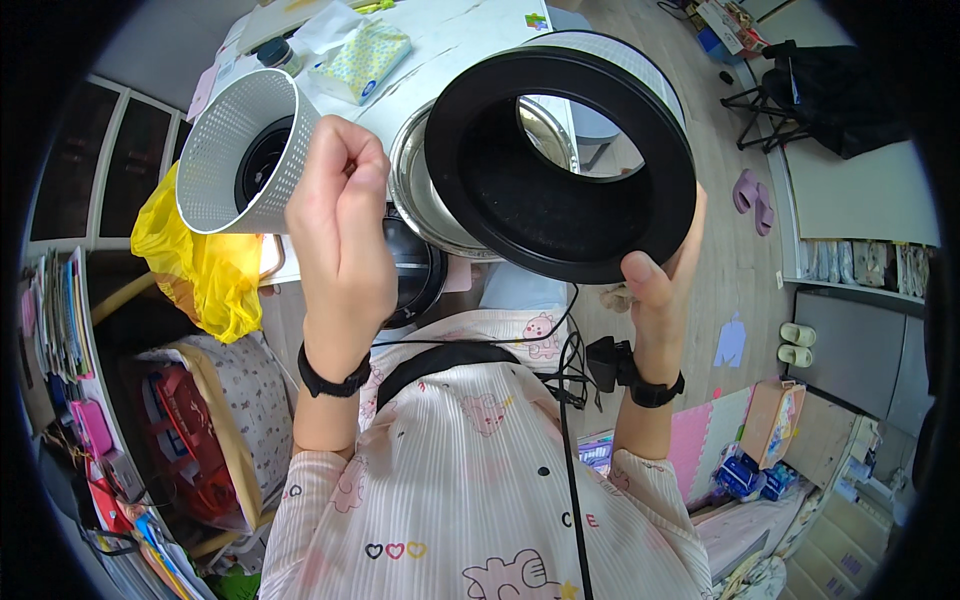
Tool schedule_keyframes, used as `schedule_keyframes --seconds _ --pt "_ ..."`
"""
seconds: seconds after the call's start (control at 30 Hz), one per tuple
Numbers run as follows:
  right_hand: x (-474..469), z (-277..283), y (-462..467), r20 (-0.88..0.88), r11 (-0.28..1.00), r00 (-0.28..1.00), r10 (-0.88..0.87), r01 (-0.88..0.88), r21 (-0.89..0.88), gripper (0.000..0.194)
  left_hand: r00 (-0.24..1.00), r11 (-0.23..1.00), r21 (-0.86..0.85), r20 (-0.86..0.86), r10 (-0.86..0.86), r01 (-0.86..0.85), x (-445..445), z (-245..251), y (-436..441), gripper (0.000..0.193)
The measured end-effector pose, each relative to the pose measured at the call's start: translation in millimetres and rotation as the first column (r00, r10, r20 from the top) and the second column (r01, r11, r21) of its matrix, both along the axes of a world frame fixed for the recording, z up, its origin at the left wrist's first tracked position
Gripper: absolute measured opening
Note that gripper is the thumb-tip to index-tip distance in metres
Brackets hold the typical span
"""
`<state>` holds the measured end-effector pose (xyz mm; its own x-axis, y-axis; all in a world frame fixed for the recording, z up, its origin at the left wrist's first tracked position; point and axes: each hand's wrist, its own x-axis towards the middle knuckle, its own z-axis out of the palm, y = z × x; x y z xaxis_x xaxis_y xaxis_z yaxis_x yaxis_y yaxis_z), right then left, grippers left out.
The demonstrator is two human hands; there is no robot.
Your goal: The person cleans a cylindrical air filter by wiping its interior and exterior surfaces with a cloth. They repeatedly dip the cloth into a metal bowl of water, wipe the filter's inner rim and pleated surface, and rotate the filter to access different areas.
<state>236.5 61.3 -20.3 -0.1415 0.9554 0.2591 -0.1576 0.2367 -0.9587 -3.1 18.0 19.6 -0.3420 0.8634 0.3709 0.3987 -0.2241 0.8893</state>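
My right hand grips a large hollow cylinder, likely an air filter, by its black end ring, thumb on the near face. Its pale outer wall shows at the top, and I look through its central hole. My left hand is raised as a fist with curled fingers; nothing shows in it. Just behind that fist is a white perforated cylindrical housing with a black part inside. A shiny metal basin is partly hidden behind the filter. Below the basin sits a rounded black part, partly covered by my left hand.
On the white marbled table lie a tissue pack and a small dark-lidded jar. A yellow plastic bag hangs at the left. Black cables run beside my lap. A folding chair and slippers are at the right.
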Motion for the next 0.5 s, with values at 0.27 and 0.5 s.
schedule_keyframes --seconds 0.27,0.5 --pt "0.0 1.7 0.6 0.013 0.999 0.999 -0.035 0.035 0.001 0.107 0.901 0.932 -0.36 -0.415 -0.128 -0.033 8.4 -49.3 21.5 0.015" --pt "-0.8 0.0 2.5 0.046 0.995 0.996 -0.071 0.068 0.078 0.104 0.825 0.972 -0.159 -0.563 0.055 -0.173 10.8 -39.2 17.9 0.025"
